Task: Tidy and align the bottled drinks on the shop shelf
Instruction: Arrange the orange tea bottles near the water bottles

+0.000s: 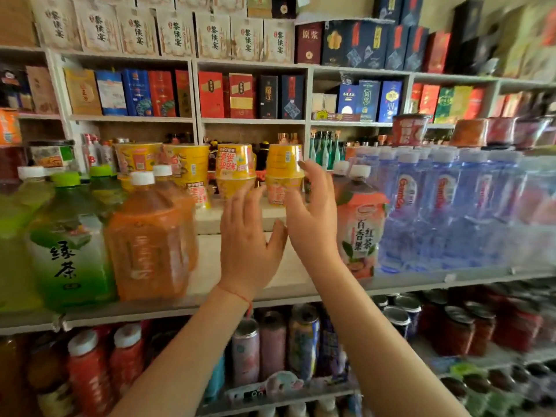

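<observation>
Both my hands are raised in a gap on the middle shelf [210, 305]. My left hand [248, 245] is open, fingers apart, holding nothing. My right hand [310, 212] is also open, its fingertips near a stack of yellow cups [282, 173] at the back. Left of the gap stands a large orange tea bottle [150, 245] with a white cap, and beside it a green tea bottle [69, 245]. Right of the gap stands a pink-labelled red tea bottle [359, 227], just beside my right wrist. Blue-labelled water bottles [436, 206] fill the shelf further right.
More yellow cups [234, 167] stand on a raised white step [210, 218] behind the gap. Boxed goods [210, 94] fill the upper shelves. Below are red bottles [90, 371], tall cans [304, 341] and dark cans [400, 314].
</observation>
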`<state>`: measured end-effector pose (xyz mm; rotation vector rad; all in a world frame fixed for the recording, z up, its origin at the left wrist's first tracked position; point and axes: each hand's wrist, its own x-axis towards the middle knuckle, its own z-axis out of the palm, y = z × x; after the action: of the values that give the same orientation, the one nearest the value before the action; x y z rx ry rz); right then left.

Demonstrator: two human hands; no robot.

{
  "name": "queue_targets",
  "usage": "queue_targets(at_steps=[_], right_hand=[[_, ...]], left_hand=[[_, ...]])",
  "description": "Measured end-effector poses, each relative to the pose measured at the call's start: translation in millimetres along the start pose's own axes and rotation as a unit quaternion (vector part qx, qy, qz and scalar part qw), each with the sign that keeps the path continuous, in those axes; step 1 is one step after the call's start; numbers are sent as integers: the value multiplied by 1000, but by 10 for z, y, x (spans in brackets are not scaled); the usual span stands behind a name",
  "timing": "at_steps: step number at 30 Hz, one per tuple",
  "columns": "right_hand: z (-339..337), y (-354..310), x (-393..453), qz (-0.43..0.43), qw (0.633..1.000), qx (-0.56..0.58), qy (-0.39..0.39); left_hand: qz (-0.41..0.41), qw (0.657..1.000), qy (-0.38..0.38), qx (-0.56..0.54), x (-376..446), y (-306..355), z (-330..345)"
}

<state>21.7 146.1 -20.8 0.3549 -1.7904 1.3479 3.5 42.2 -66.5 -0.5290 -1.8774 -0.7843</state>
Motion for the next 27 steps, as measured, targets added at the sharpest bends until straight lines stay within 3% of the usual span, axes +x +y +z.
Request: queue_targets(at_steps=[4,9,14,17,27], right_hand=[[-607,256,162,-34,997,-40,57],[-1077,605,247,100,995,25,-14],[-1189,839,276,283,946,145,-62],[-1216,913,364,358,902,218,-104],[-1173,1120,412,379,857,303,-173]], left_hand=[[-126,974,-79,-171,19,479,497],[-267,879,-100,-382,60,881,951],[-343,858,-82,-373,6,966,1100],[-349,865,-66,-355,38,991,1110],[-354,874,-57,-329,40,954,1113]])
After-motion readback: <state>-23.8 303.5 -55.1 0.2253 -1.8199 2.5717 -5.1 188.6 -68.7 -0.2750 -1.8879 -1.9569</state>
